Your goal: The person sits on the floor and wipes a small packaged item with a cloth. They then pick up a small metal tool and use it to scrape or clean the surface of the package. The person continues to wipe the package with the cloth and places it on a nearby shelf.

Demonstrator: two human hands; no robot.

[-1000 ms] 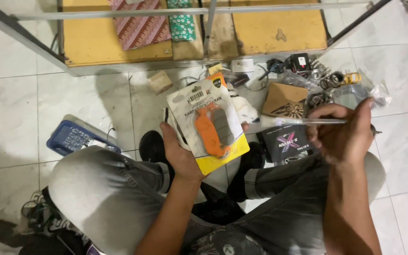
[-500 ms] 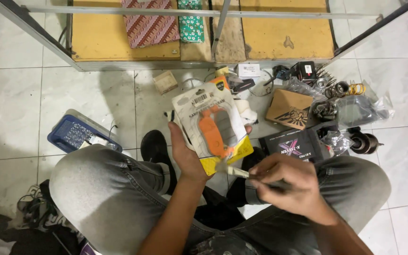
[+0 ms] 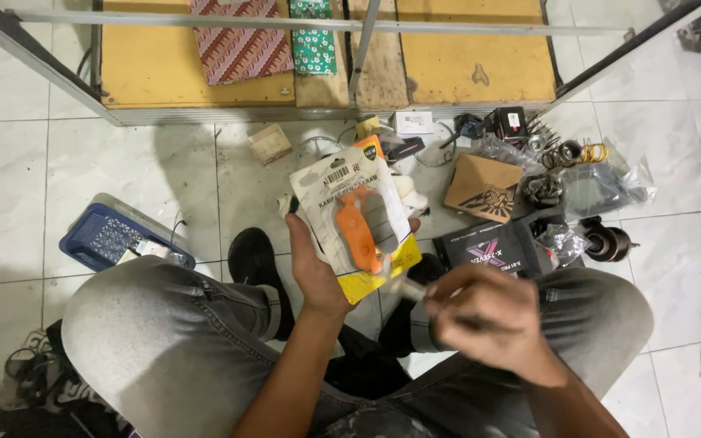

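My left hand holds up a clear blister pack with an orange part and a grey part inside on a white and yellow card. My right hand, blurred, is closed on a thin metal tool whose tip sits at the pack's lower right corner. Both hands are above my knees in grey trousers; I am crouched on a white tiled floor.
A blue plastic basket lies on the left. A brown cardboard box, a black box, plastic bags and several small metal parts lie on the right. A low yellow wooden shelf with patterned cloths stands ahead behind a metal frame.
My right hand has come down from the right with the metal tool and now meets the pack's lower corner. The left hand keeps the pack steady.
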